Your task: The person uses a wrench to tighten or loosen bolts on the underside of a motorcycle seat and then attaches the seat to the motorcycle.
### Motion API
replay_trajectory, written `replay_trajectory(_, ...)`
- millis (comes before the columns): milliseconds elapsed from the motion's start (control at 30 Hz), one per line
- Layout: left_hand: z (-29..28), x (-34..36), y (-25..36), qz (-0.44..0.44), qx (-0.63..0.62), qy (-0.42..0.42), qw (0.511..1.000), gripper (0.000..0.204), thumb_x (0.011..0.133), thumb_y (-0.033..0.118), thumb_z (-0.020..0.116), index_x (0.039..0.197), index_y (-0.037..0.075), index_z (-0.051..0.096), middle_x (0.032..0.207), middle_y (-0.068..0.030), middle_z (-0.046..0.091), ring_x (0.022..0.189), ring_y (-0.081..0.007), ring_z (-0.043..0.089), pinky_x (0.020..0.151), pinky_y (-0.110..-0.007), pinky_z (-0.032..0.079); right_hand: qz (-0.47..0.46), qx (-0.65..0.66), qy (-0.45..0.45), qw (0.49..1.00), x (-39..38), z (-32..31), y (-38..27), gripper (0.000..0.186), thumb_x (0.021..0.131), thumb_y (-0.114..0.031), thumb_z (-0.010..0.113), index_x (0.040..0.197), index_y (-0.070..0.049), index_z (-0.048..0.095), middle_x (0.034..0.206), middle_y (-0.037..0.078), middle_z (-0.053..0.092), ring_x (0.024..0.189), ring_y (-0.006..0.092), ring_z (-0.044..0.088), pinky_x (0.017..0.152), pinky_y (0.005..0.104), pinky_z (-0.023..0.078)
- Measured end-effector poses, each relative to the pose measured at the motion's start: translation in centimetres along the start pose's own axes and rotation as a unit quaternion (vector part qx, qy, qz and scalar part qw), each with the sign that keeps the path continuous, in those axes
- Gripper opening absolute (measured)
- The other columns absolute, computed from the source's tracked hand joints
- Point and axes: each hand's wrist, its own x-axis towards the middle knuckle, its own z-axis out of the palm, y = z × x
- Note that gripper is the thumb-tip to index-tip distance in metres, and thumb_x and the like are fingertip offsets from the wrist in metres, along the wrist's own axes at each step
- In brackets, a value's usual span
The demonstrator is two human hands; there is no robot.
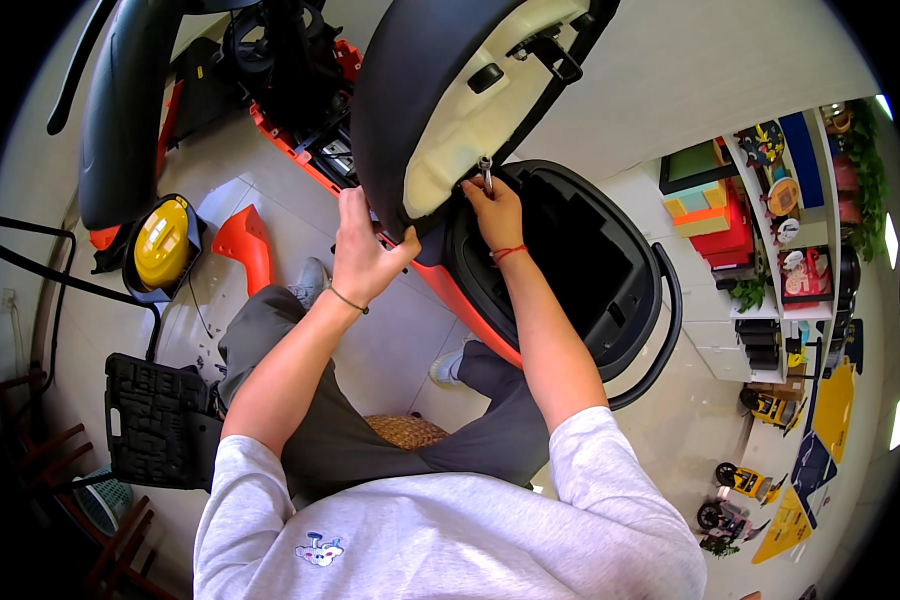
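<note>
A black scooter seat point(395, 95) is tipped up, showing its cream-coloured underside point(470, 110). My left hand point(367, 245) grips the seat's lower end, its thumb stretched along the edge and its fingertips partly hidden. At the bottom of the underside, my right hand point(495, 210) pinches a slim shiny metal tool point(486, 170), perhaps a socket driver; its lower part is hidden by the fingers. Just below the right hand lies the open black storage bin point(580, 270) of the scooter, edged by orange body panels point(475, 318).
A black grab rail point(672, 310) curves round the scooter's rear. On the floor to the left are a yellow helmet point(162, 243) in a dark bin, an orange panel point(245, 248) and an open black tool case point(155, 420). Shelves point(775, 240) stand at right.
</note>
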Motion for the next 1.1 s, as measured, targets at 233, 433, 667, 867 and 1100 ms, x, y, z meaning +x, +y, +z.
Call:
replay_trajectory(233, 0.1, 0.0, 0.5, -0.006, -0.01, 0.007, 1.0, 0.054, 0.07, 0.009, 0.075, 0.114, -0.001, 0.047, 0.102, -0.0136, 0.045, 0.082, -0.0274, 0.06, 0.072, -0.035, 0.059, 0.055, -0.059, 0.017, 0.997, 0.5, 0.3, 0.4, 0.029, 0.091, -0.028, 0.067, 0.089, 0.001, 0.068, 0.073, 0.008, 0.066, 0.07, 0.0178, 0.061, 0.066, 0.031, 0.047)
replay_trajectory(433, 0.0, 0.2, 0.2, -0.015, -0.024, 0.001, 1.0, 0.053, 0.071, 0.008, 0.075, 0.115, -0.002, 0.047, 0.104, -0.0138, 0.045, 0.087, -0.0279, 0.062, 0.078, -0.035, 0.06, 0.069, 0.031, -0.022, 0.997, 0.8, -2.6, 0.0, 0.028, 0.092, -0.025, 0.063, 0.098, 0.002, 0.069, 0.083, 0.012, 0.071, 0.078, 0.019, 0.066, 0.073, 0.0329, 0.051)
replay_trajectory(667, 0.0, -0.1, 0.0, -0.004, -0.026, 0.004, 1.0, 0.053, 0.072, 0.007, 0.074, 0.116, -0.004, 0.047, 0.106, -0.0147, 0.045, 0.092, -0.0297, 0.062, 0.082, -0.036, 0.061, -0.205, -0.401, -0.103, 0.887, 1.5, -8.4, -6.4, 0.016, 0.089, -0.018, 0.063, 0.1, -0.008, 0.069, 0.092, 0.011, 0.069, 0.086, 0.0329, 0.066, 0.072, 0.0432, 0.053)
replay_trajectory(867, 0.2, -0.2, 0.1, -0.052, -0.074, -0.009, 0.996, 0.056, 0.071, 0.007, 0.074, 0.119, -0.003, 0.047, 0.106, -0.0136, 0.045, 0.094, -0.0283, 0.057, 0.079, -0.034, 0.057, -0.242, -0.463, -0.142, 0.841, -0.1, -6.4, -7.8, 0.013, 0.088, -0.014, 0.063, 0.1, -0.008, 0.065, 0.094, 0.01, 0.069, 0.083, 0.0324, 0.067, 0.073, 0.0421, 0.053)
replay_trajectory(1100, 0.2, -0.2, -0.2, -0.07, -0.088, -0.009, 0.994, 0.051, 0.073, 0.009, 0.075, 0.114, -0.003, 0.047, 0.104, -0.0136, 0.044, 0.09, -0.0268, 0.056, 0.077, -0.035, 0.058, -0.321, -0.452, -0.145, 0.82, 0.2, -6.6, -7.3, 0.011, 0.086, -0.009, 0.062, 0.095, -0.009, 0.068, 0.086, 0.008, 0.066, 0.085, 0.0293, 0.065, 0.073, 0.0415, 0.053)
